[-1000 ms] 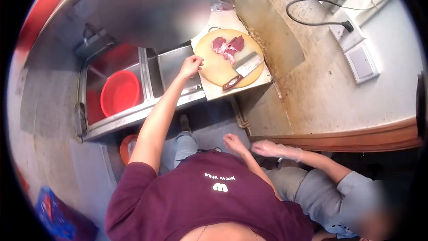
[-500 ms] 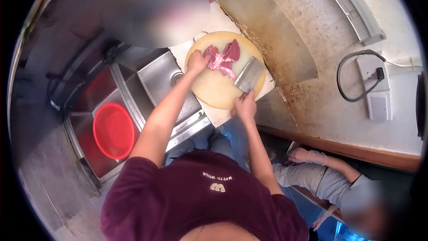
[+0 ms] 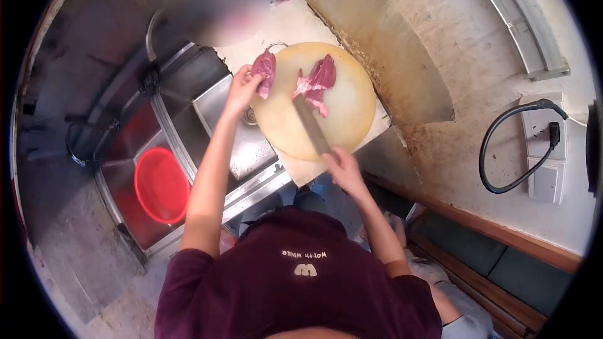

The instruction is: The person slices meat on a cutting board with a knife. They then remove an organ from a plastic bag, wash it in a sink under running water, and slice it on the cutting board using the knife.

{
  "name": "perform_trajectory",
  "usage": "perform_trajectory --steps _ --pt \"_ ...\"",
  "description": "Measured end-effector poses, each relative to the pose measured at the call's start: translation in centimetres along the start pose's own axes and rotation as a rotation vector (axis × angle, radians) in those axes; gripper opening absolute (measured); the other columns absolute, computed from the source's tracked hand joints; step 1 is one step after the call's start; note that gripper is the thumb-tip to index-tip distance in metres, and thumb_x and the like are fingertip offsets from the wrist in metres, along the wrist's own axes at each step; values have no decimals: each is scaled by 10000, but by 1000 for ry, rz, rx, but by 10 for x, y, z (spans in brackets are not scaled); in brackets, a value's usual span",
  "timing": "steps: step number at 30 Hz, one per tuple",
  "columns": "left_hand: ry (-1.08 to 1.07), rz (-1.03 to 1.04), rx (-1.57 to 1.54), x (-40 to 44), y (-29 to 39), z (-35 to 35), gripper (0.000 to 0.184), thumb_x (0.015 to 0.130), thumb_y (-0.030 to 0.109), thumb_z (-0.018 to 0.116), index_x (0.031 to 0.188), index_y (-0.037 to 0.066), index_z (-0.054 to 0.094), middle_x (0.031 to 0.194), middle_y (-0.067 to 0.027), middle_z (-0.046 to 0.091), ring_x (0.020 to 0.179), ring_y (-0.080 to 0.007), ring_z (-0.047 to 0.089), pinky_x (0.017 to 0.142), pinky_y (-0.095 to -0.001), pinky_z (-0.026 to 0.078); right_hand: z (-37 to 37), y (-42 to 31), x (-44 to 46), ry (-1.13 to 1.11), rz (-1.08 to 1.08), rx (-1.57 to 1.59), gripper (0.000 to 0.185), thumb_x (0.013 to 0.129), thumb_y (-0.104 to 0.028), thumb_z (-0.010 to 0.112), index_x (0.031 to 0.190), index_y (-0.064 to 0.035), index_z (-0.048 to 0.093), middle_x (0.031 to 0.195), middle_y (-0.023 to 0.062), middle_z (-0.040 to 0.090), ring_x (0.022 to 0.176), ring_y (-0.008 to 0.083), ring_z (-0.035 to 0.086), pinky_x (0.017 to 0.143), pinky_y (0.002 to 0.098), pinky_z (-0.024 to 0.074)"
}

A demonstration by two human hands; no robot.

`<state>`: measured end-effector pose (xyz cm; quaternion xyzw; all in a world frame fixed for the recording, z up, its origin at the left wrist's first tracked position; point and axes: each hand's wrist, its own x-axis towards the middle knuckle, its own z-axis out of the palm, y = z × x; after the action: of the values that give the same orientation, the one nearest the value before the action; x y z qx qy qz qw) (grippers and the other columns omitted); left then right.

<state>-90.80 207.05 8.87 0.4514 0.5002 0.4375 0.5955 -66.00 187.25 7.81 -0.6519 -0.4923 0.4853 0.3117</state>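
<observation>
The left hand [image 3: 242, 88] pinches a meat piece [image 3: 266, 73] between its fingers, seemingly to clear the cleaver [image 3: 312, 127]; the right hand [image 3: 345, 172] wraps its fingers around that.

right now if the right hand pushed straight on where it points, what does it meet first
Leading with the cleaver it holds, the right hand would probably meet the meat lying on the round board first; depth is unclear, so they may already touch.
</observation>
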Motion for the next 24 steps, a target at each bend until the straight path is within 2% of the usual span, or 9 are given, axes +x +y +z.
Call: perform_trajectory --steps 5,7,9,12,15,16,20,23,24 --pt "-78 5 69 -22 -12 -17 188 881 159 600 999 18 561 795 -58 644 612 -95 588 533 -215 456 -2 2 28 -6 -107 -157 267 877 -264 568 996 -24 574 636 155 542 562 286 540 549 367 431" --pt "-169 -147 160 -35 -26 2 268 869 245 630 1016 27 579 732 -19 615 563 -55 544 472 -190 408 -24 -9 40 84 -98 -341 271 877 -273 562 1001 -33 574 654 165 570 588 327 572 556 398 441" --pt "-348 -221 205 -45 -45 20 289 859 236 631 1028 11 568 691 -56 611 575 -129 572 531 -250 457 -45 -21 48 56 -36 -422 272 875 -287 558 983 -38 568 682 177 592 635 360 594 578 431 451" --pt "-228 76 707 -54 -69 35 310 809 197 658 1049 25 567 754 -81 603 716 -228 595 683 -342 483 -37 -22 51 74 -119 -556 198 848 -217 538 944 -44 553 719 181 615 704 376 612 617 476 462" --pt "206 406 1181 -71 -59 46 316 739 171 691 1015 51 596 858 -82 581 871 -275 561 816 -397 438 -20 -23 66 39 -144 -707 157 800 -139 518 896 -15 530 748 199 625 712 401 612 650 492 476" --pt "259 451 1058 -68 -55 47 254 719 147 694 952 73 626 930 -72 555 953 -260 522 855 -395 401 -14 -18 74 47 -186 -738 148 801 -127 513 886 -7 525 757 205 626 703 405 612 652 493 481" --pt "-41 640 952 -65 -86 52 186 742 110 655 924 71 648 933 -73 569 907 -256 524 797 -371 404 4 -23 61 67 -223 -900 135 801 -73 493 895 18 524 761 210 621 652 378 627 604 455 515" --pt "-2 588 1023 -62 -98 53 239 758 82 648 988 134 681 966 -17 615 903 -228 540 822 -352 406 13 -25 27 15 -336 -1028 135 793 -48 489 901 19 535 736 180 612 622 297 647 532 375 530" --pt "-1 626 980 -64 -100 54 270 738 89 662 1003 137 688 968 -32 612 882 -239 536 834 -355 401 14 -22 18 39 -362 -1078 149 788 -49 493 912 22 537 730 173 608 622 278 650 520 354 528"
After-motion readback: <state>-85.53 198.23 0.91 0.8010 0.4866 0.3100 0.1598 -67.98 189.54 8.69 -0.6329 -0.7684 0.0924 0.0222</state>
